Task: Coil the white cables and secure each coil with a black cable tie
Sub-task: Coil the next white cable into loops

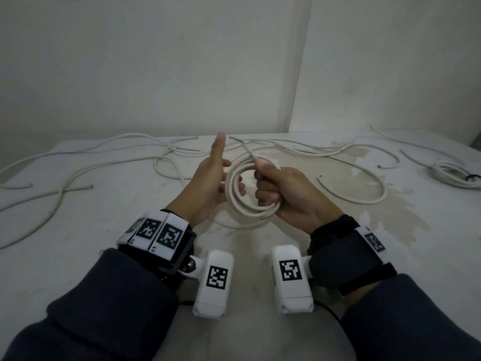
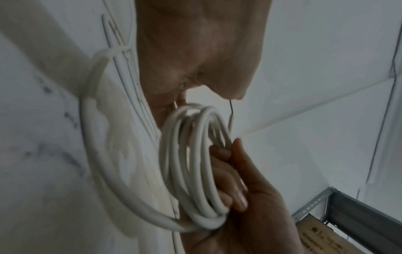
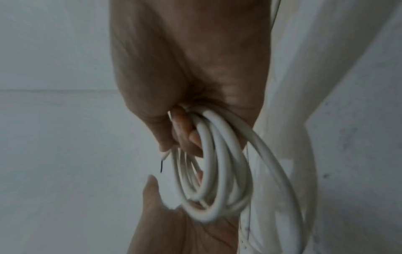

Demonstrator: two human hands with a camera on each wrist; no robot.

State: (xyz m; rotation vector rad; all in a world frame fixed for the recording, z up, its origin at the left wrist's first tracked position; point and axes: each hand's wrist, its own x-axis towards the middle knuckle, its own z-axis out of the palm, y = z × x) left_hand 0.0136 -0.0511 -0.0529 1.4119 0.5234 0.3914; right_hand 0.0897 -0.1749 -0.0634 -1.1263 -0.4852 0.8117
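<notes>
My right hand grips one side of a white cable coil of several turns, held upright above the table. Its fingers curl through the coil. My left hand is open on the coil's other side, thumb pointing up and straight fingers lying against the turns. The left palm shows flat beside the coil. The cable's end, with a dark core, pokes out past my right thumb. One wider loop sags from the coil toward the table. I see no cable tie in either hand.
Several loose white cables sprawl across the stained white table, left and right. A tied coil with a black tie lies at the far right. Walls close the back. A metal shelf stands nearby.
</notes>
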